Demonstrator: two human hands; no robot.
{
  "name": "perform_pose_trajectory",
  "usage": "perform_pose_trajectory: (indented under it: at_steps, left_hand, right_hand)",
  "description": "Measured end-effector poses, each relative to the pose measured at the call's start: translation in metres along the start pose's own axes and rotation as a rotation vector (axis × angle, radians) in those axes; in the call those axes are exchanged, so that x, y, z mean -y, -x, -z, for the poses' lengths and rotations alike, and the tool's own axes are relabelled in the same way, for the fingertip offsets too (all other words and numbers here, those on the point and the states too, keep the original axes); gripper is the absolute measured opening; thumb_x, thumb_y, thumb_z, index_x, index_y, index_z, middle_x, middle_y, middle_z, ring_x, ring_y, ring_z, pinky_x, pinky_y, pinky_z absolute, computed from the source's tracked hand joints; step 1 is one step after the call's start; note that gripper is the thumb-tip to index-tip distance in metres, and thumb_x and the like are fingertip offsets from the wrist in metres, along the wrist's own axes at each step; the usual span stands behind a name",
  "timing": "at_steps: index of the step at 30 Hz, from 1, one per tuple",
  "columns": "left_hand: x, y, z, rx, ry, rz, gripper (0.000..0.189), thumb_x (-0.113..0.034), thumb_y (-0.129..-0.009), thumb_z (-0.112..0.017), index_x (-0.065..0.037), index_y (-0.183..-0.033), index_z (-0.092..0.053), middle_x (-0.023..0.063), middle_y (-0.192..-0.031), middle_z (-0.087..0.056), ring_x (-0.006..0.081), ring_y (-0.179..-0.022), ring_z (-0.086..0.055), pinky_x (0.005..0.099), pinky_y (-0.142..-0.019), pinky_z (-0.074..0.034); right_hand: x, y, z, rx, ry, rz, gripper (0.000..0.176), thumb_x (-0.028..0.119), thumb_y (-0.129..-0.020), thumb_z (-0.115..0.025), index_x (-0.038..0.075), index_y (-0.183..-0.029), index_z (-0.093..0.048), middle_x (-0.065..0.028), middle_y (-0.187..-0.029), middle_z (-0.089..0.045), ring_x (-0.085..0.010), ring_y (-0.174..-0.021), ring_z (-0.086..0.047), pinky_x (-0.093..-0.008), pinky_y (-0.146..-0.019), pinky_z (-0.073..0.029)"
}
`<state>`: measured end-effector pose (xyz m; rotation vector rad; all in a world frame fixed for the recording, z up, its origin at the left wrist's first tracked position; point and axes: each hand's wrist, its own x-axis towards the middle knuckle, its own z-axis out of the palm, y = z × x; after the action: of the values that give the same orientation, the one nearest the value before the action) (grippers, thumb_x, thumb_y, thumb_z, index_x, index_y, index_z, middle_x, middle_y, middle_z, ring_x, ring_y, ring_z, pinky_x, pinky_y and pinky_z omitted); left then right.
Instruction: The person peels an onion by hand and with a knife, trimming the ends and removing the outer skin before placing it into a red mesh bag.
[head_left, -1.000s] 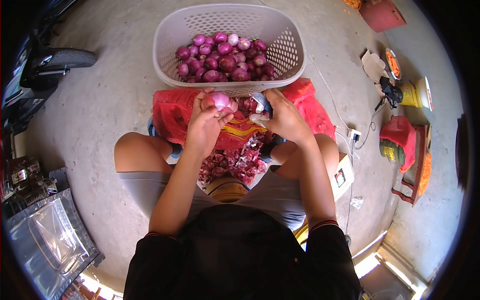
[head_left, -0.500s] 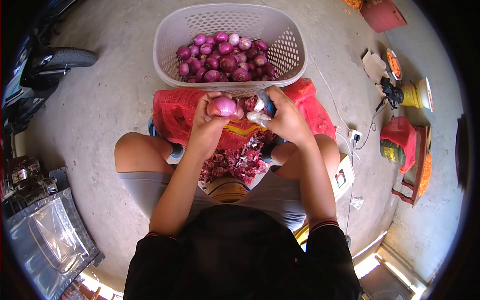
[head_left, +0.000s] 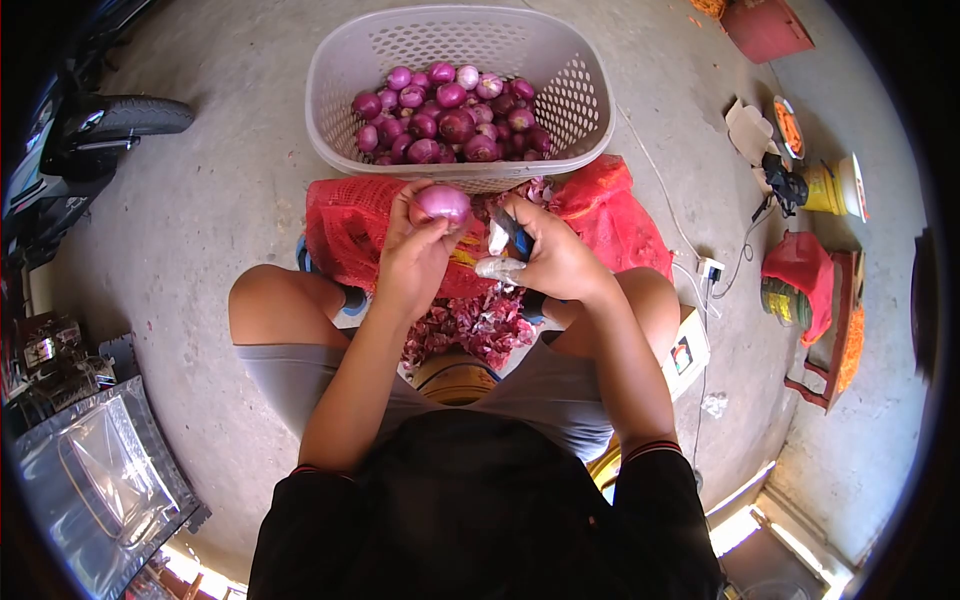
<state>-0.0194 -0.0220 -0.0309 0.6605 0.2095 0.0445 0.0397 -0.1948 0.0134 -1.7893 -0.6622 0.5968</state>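
A shiny purple onion (head_left: 441, 205) is held in the fingers of my left hand (head_left: 413, 248). Close beside it on the right, my right hand (head_left: 560, 258) is wrapped round a small blue and black tool (head_left: 520, 238), with white wrapping on some fingertips. The tool's tip is hard to make out. Beneath both hands lies a red mesh sack (head_left: 345, 225), with a heap of purple onion skins (head_left: 470, 330) between my legs. Just beyond the hands stands a grey perforated basket (head_left: 335, 100) holding several purple onions (head_left: 456, 126).
A motorbike wheel (head_left: 140, 115) is at the left, above a plastic-covered silver item (head_left: 120, 470). On the right are a power socket block (head_left: 710, 269) with cables, a yellow bucket (head_left: 822, 190), a red stool (head_left: 825, 380) and a red container (head_left: 765, 30).
My right hand has moved slightly down and left, turning so the blue tool shows more. The onion in my left hand has shifted slightly up and left, with more of its surface showing.
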Motion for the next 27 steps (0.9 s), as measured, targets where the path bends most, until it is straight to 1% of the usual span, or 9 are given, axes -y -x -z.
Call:
perform_pose_trajectory:
  at_steps: [5, 8, 9, 12, 15, 18, 21, 24, 27]
  left_hand:
    - [-0.006, -0.004, 0.009, 0.030, 0.083, -0.020, 0.045, -0.006, -0.082, -0.053, -0.011, -0.125, -0.040, 0.0115, -0.123, -0.048, 0.0292, -0.120, -0.046, 0.0433, -0.106, -0.035]
    - [-0.006, -0.003, 0.009, 0.060, 0.089, 0.015, 0.045, -0.009, -0.084, -0.053, -0.011, -0.127, -0.040, 0.0128, -0.124, -0.048, 0.0299, -0.121, -0.046, 0.0421, -0.106, -0.036]
    - [-0.007, -0.003, 0.009, 0.068, 0.088, 0.032, 0.045, -0.010, -0.085, -0.053, -0.011, -0.128, -0.040, 0.0133, -0.124, -0.048, 0.0300, -0.121, -0.046, 0.0416, -0.106, -0.036]
    - [-0.008, 0.000, 0.003, 0.021, 0.104, 0.117, 0.046, -0.014, -0.087, -0.052, -0.011, -0.131, -0.038, 0.0151, -0.126, -0.047, 0.0303, -0.120, -0.046, 0.0401, -0.104, -0.038]
    - [-0.012, 0.000, -0.006, 0.010, 0.129, 0.156, 0.043, -0.014, -0.091, -0.049, -0.010, -0.132, -0.036, 0.0109, -0.124, -0.048, 0.0258, -0.115, -0.050, 0.0391, -0.101, -0.039]
    - [-0.009, -0.002, 0.001, 0.045, 0.093, 0.147, 0.041, -0.017, -0.092, -0.048, -0.011, -0.131, -0.037, 0.0109, -0.124, -0.048, 0.0264, -0.116, -0.049, 0.0383, -0.100, -0.040]
    - [-0.007, -0.001, 0.005, 0.068, 0.208, 0.172, 0.041, -0.018, -0.092, -0.050, -0.011, -0.131, -0.038, 0.0110, -0.126, -0.047, 0.0266, -0.116, -0.049, 0.0377, -0.100, -0.041]
    - [-0.004, -0.001, 0.005, 0.010, 0.131, 0.096, 0.042, -0.018, -0.092, -0.053, -0.011, -0.130, -0.039, 0.0118, -0.129, -0.047, 0.0264, -0.117, -0.049, 0.0371, -0.100, -0.041]
    - [-0.004, -0.003, 0.004, -0.003, 0.067, 0.081, 0.043, -0.022, -0.092, -0.054, -0.010, -0.131, -0.039, 0.0132, -0.132, -0.046, 0.0269, -0.121, -0.047, 0.0352, -0.100, -0.042]
  right_hand:
    - [-0.002, 0.000, 0.008, -0.015, 0.120, -0.008, 0.033, 0.018, -0.074, -0.077, 0.003, -0.091, -0.053, -0.0099, -0.069, -0.053, -0.0204, -0.063, -0.053, -0.0344, -0.060, -0.043]
    - [0.000, -0.003, 0.014, -0.101, 0.315, 0.058, 0.032, 0.019, -0.075, -0.075, 0.002, -0.092, -0.054, -0.0161, -0.074, -0.058, -0.0316, -0.068, -0.059, -0.0404, -0.061, -0.044]
    - [0.000, -0.003, 0.015, -0.100, 0.345, 0.009, 0.031, 0.020, -0.076, -0.073, 0.002, -0.092, -0.054, -0.0192, -0.077, -0.059, -0.0374, -0.077, -0.059, -0.0442, -0.064, -0.044]
    - [0.001, -0.003, 0.016, -0.158, 0.452, 0.017, 0.031, 0.021, -0.076, -0.072, 0.001, -0.092, -0.053, -0.0196, -0.078, -0.058, -0.0383, -0.077, -0.059, -0.0450, -0.065, -0.044]
    - [0.000, -0.003, 0.015, -0.198, 0.500, 0.088, 0.035, 0.023, -0.076, -0.072, 0.000, -0.093, -0.052, -0.0205, -0.080, -0.058, -0.0396, -0.079, -0.059, -0.0462, -0.066, -0.044]
    - [0.003, -0.003, 0.014, -0.190, 0.496, 0.059, 0.039, 0.027, -0.076, -0.072, 0.000, -0.095, -0.051, -0.0207, -0.082, -0.058, -0.0402, -0.081, -0.059, -0.0467, -0.067, -0.044]
    - [0.002, -0.003, 0.013, -0.165, 0.511, 0.035, 0.041, 0.028, -0.076, -0.071, 0.000, -0.096, -0.050, -0.0210, -0.082, -0.058, -0.0405, -0.081, -0.059, -0.0472, -0.068, -0.044]
    - [0.006, -0.003, 0.013, -0.045, 0.478, -0.075, 0.040, 0.027, -0.077, -0.070, -0.001, -0.097, -0.048, -0.0223, -0.080, -0.058, -0.0408, -0.081, -0.059, -0.0475, -0.068, -0.044]
    - [-0.002, -0.001, 0.007, -0.015, 0.432, 0.029, 0.038, 0.023, -0.078, -0.068, -0.001, -0.097, -0.046, -0.0236, -0.078, -0.057, -0.0413, -0.080, -0.058, -0.0474, -0.067, -0.044]
